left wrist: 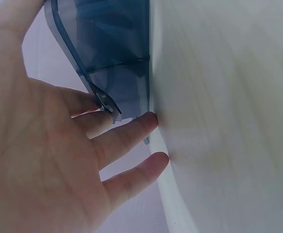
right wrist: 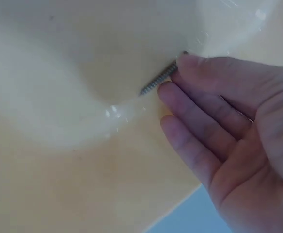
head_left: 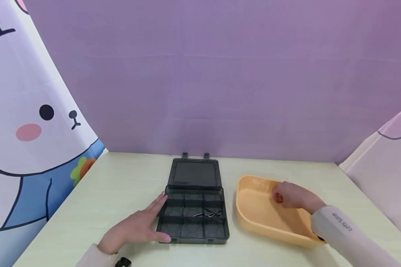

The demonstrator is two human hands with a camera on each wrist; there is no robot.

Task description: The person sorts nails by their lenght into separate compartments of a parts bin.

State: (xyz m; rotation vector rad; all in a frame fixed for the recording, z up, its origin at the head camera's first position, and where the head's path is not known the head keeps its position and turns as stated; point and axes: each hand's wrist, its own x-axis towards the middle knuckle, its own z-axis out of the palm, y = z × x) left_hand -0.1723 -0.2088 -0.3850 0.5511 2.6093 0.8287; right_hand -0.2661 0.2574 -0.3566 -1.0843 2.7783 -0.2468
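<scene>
A dark, see-through organiser box (head_left: 197, 240) lies on the table with its lid (head_left: 195, 174) folded back flat. Several screws (head_left: 214, 213) lie in the middle row of compartments, toward the right. My left hand (head_left: 137, 227) rests along the box's left side, fingers extended and thumb at the front corner. In the left wrist view, two fingertips (left wrist: 151, 119) reach the tabletop beside the box wall. Inside a yellow tray (head_left: 260, 204), my right hand (head_left: 291, 195) pinches a threaded screw (right wrist: 158, 80) between thumb and fingers. The screw's pointed end sticks out past the thumb tip.
The tray stands to the right of the box, with a narrow strip of pale table (head_left: 232, 185) between them. A purple cloth (head_left: 220, 92) hangs behind the table. On the left hangs a cartoon-print cloth (head_left: 26, 148).
</scene>
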